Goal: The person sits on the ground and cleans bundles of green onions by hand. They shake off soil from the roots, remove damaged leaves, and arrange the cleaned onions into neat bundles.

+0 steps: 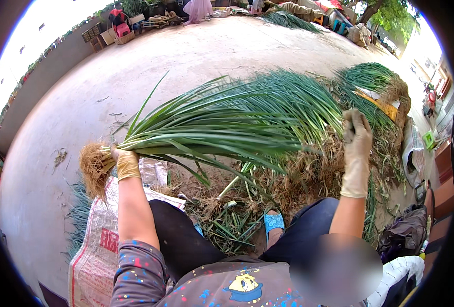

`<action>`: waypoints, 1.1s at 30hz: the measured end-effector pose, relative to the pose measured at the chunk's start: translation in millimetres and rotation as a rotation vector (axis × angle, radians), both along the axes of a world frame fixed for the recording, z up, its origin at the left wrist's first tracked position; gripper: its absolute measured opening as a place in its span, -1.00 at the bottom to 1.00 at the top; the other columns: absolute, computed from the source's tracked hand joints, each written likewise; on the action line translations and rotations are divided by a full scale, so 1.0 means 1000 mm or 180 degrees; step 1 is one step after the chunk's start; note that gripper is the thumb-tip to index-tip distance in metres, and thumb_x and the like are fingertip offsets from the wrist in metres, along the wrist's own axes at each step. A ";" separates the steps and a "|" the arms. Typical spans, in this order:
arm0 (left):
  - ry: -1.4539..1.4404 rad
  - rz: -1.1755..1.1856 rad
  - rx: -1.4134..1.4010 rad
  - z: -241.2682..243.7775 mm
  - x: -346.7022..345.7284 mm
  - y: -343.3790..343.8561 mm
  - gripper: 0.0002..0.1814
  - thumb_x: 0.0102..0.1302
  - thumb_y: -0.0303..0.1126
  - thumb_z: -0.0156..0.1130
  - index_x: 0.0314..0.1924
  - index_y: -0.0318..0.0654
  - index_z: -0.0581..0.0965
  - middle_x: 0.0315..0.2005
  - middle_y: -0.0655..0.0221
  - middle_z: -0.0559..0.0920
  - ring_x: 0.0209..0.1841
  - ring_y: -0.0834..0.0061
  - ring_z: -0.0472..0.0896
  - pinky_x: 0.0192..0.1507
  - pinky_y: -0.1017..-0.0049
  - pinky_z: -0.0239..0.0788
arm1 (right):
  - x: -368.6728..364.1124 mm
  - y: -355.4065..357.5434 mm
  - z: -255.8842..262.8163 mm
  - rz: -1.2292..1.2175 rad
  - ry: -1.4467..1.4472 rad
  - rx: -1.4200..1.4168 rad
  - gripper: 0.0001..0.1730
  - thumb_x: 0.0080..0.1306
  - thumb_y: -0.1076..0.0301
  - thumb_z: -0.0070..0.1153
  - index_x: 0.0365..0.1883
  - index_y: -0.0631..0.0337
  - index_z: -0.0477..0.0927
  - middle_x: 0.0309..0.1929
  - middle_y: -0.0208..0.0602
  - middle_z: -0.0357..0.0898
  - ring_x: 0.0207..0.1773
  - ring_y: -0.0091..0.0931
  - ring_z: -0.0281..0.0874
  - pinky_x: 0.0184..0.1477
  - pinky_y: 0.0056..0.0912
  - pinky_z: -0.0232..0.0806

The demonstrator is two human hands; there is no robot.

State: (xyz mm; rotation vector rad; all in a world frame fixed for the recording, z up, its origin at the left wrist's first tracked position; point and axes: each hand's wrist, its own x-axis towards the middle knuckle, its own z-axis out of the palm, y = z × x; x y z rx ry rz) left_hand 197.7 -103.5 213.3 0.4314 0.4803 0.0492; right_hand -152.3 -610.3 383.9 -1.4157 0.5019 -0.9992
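My left hand point(125, 159), in a pale yellow glove, grips a bunch of long green allium plants point(196, 130), such as scallions or garlic greens, close above their roots. The brown, stringy root clump point(93, 167) sticks out to the left, while the leaves fan out to the right. My gloved right hand point(356, 132) is raised on the right with its fingers half curled and soiled; I see nothing in it. Behind and below that hand lies a large heap of the same plants point(288, 101), roots towards me.
Cut leaves and root scraps point(230, 226) cover the ground between my slippered feet point(274, 222). A woven sack point(96, 245) lies over more greens point(79, 218) at the left. Another stack of plants point(369, 76) stands at the right, near a dark bag point(403, 234).
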 end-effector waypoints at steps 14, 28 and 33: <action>0.0580 0.0326 0.0364 -0.017 -0.007 -0.005 -0.39 0.19 0.17 -0.10 -0.06 -0.21 0.50 -0.12 0.13 0.59 -0.10 0.15 0.52 0.06 0.16 0.31 | 0.009 0.020 -0.066 0.0671 0.1396 -0.3672 -0.85 0.10 0.37 0.29 -0.32 0.06 0.68 -0.37 -0.44 0.65 -0.31 -0.50 0.59 -0.19 -0.50 0.47; 0.0308 -0.0200 0.0328 0.000 -0.018 -0.027 -0.41 0.09 0.09 0.03 0.00 -0.18 0.46 -0.01 0.11 0.53 -0.02 0.09 0.48 0.09 -0.01 0.26 | 0.055 -0.010 -0.094 -0.0030 0.2003 -0.3907 -0.64 0.06 0.32 0.30 -0.12 -0.02 0.64 -0.28 -0.36 0.59 -0.22 -0.36 0.57 -0.14 -0.35 0.43; 0.0399 -0.0198 0.0394 -0.003 -0.013 -0.022 -0.41 0.08 0.11 0.03 -0.01 -0.16 0.47 -0.02 0.12 0.53 0.00 0.08 0.47 0.08 -0.04 0.25 | 0.067 -0.008 -0.095 0.0384 0.1918 -0.3807 -0.56 0.12 0.30 0.25 0.02 -0.04 0.56 -0.17 -0.30 0.57 -0.14 -0.31 0.54 -0.09 -0.32 0.42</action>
